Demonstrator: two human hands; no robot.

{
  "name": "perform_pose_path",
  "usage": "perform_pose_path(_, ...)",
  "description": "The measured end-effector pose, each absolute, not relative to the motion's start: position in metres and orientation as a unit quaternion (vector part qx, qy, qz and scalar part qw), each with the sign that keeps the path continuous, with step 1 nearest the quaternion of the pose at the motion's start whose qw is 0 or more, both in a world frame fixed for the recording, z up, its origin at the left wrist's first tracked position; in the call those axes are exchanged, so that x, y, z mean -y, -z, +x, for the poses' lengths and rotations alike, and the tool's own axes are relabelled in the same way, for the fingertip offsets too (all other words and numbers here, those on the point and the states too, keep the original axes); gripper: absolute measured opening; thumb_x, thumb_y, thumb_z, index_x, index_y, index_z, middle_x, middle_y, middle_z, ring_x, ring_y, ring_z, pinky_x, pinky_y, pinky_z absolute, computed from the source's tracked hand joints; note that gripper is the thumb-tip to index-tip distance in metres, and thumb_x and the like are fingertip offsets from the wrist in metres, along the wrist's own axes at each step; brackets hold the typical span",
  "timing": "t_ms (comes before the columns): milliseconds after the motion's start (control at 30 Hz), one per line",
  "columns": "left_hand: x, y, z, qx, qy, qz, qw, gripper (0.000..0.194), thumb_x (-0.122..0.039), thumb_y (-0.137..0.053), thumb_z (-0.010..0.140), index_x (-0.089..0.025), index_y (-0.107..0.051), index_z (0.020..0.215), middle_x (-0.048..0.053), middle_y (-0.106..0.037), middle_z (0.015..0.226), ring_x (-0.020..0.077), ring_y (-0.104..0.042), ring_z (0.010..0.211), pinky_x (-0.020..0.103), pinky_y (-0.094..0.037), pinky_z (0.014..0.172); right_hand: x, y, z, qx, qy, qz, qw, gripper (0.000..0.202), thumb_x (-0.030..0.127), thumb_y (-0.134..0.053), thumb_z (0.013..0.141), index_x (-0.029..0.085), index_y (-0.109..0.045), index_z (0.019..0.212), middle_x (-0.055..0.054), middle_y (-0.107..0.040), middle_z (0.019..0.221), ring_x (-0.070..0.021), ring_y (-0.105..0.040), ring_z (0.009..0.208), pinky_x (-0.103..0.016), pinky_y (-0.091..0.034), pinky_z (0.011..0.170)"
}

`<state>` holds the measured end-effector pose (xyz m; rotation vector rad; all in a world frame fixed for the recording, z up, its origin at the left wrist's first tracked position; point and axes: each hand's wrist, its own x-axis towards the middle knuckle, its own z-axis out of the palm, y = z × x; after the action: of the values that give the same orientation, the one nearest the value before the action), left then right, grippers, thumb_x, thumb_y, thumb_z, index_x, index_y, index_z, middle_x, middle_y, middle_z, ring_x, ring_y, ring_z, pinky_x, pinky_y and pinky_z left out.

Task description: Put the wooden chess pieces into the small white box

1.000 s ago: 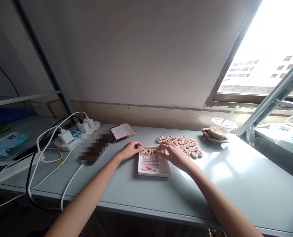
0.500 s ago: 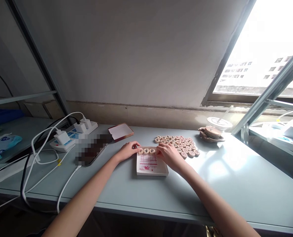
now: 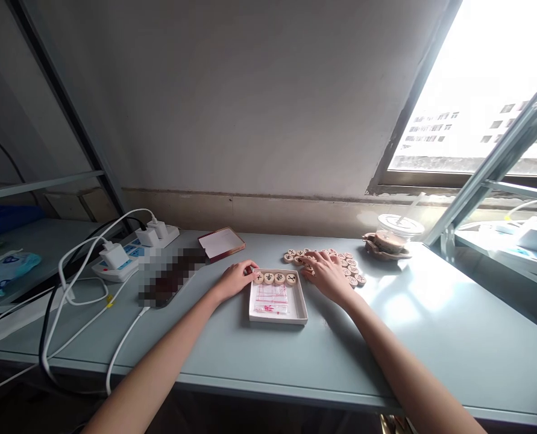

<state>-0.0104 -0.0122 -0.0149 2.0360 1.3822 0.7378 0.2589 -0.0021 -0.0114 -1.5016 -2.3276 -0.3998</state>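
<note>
A shallow white box (image 3: 278,321) sits on the desk, with several round wooden Chinese chess pieces (image 3: 279,279) in a row along its far side. In front of that row lies a flat clear packet with red lines (image 3: 272,298). My left hand (image 3: 235,280) grips the far left corner of the box with its fingertips. To the right of the box, my right hand (image 3: 328,276) is spread over a cluster of more chess pieces (image 3: 352,271), fingers apart and pointing left. Part of the cluster is hidden under it; I see no piece held.
Behind the box lies its open lid (image 3: 223,243). At left are a blurred dark phone (image 3: 173,282), a power strip (image 3: 114,271) with plugs, and looping white cables (image 3: 114,355). A lidded cup (image 3: 397,232) on a brown holder stands back right. Metal bars (image 3: 489,144) slant at the right.
My right hand has left the box's far right side and moved right onto the loose pieces. Another piece now shows at the right end of the row. My left hand stays put.
</note>
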Motion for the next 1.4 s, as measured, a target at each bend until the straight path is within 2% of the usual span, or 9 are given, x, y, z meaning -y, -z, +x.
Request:
perform_pose_path(267,0.015,0.011,-0.009,-0.52,-0.285,0.759,0.268,0.026,-0.038,-0.048,0.079,-0.019,-0.061,0.09,0.003,-0.064,0.084,0.0179,-0.055,0.075,0.026,-0.04,0.064,0.004,0.012,0.247,0.834,0.125,-0.501,0.195,0.017,0.028,-0.046,0.086,0.021,-0.06,0.094,-0.007,-0.061,0.105,-0.0234,-0.05,0.099,-0.042,-0.027,0.089)
perform_pose_path(400,0.015,0.011,-0.01,-0.52,-0.282,0.759,0.272,0.025,-0.037,-0.049,0.079,-0.019,-0.061,0.09,0.004,-0.065,0.086,0.0175,-0.055,0.075,0.026,-0.04,0.065,0.004,0.008,0.245,0.836,0.107,-0.503,0.193,0.013,0.026,-0.049,0.084,0.022,-0.06,0.088,-0.003,-0.065,0.089,-0.0214,-0.055,0.087,-0.042,-0.027,0.087)
perform_pose_path(533,0.015,0.011,-0.009,-0.523,-0.278,0.762,0.262,0.026,-0.038,-0.047,0.079,-0.019,-0.061,0.09,0.003,-0.064,0.082,0.0167,-0.054,0.071,0.025,-0.039,0.062,0.009,-0.007,0.242,0.814,0.085,-0.519,0.246,0.013,0.033,-0.051,0.083,0.023,-0.058,0.089,-0.001,-0.066,0.088,-0.0213,-0.056,0.086,-0.042,-0.029,0.086)
perform_pose_path(667,0.018,0.011,-0.006,-0.538,-0.264,0.767,0.229,0.028,-0.041,-0.042,0.082,-0.02,-0.06,0.09,0.001,-0.063,0.075,0.0166,-0.054,0.068,0.025,-0.037,0.06,0.02,-0.017,0.224,0.823,-0.036,-0.477,0.305,0.02,0.04,-0.05,0.083,0.023,-0.055,0.094,-0.001,-0.065,0.09,-0.0175,-0.057,0.082,-0.033,-0.038,0.076)
perform_pose_path(767,0.017,0.012,-0.004,-0.535,-0.263,0.774,0.214,0.03,-0.041,-0.038,0.084,-0.021,-0.059,0.089,0.001,-0.064,0.078,0.0172,-0.055,0.071,0.026,-0.037,0.063,0.032,-0.014,0.201,0.868,-0.13,-0.396,0.271,0.017,0.037,-0.051,0.084,0.022,-0.054,0.092,-0.002,-0.063,0.086,-0.0149,-0.057,0.076,-0.027,-0.041,0.068)
perform_pose_path(967,0.011,0.017,-0.007,-0.519,-0.269,0.777,0.236,0.031,-0.042,-0.038,0.085,-0.02,-0.059,0.091,0.001,-0.065,0.085,0.0167,-0.056,0.075,0.025,-0.039,0.067,0.045,-0.004,0.175,0.907,-0.052,-0.361,0.209,0.013,0.025,-0.046,0.088,0.021,-0.058,0.087,-0.005,-0.058,0.094,-0.0145,-0.055,0.077,-0.031,-0.038,0.077)
perform_pose_path(1200,0.014,0.011,-0.008,-0.524,-0.24,0.778,0.252,0.035,-0.049,-0.047,0.078,-0.022,-0.058,0.098,-0.001,-0.062,0.074,0.0163,-0.054,0.067,0.024,-0.036,0.059,0.04,-0.008,0.183,0.909,-0.017,-0.366,0.2,0.022,0.027,-0.044,0.09,0.027,-0.066,0.089,-0.003,-0.062,0.091,-0.0155,-0.054,0.083,-0.03,-0.032,0.075)
perform_pose_path(1300,0.016,0.007,-0.008,-0.523,-0.227,0.779,0.261,0.041,-0.053,-0.053,0.073,-0.022,-0.057,0.099,-0.002,-0.06,0.071,0.0163,-0.053,0.065,0.023,-0.036,0.058,0.032,-0.015,0.202,0.883,0.01,-0.418,0.212,0.022,0.029,-0.044,0.089,0.025,-0.066,0.087,-0.003,-0.064,0.086,-0.0164,-0.054,0.08,-0.033,-0.03,0.075)
perform_pose_path(1400,0.017,0.006,-0.009,-0.518,-0.22,0.777,0.281,0.04,-0.051,-0.056,0.071,-0.022,-0.056,0.099,-0.001,-0.061,0.076,0.0171,-0.055,0.069,0.024,-0.038,0.06,0.022,-0.021,0.233,0.842,0.049,-0.498,0.201,0.018,0.03,-0.05,0.085,0.024,-0.065,0.094,-0.005,-0.063,0.096,-0.0207,-0.054,0.089,-0.037,-0.031,0.081)
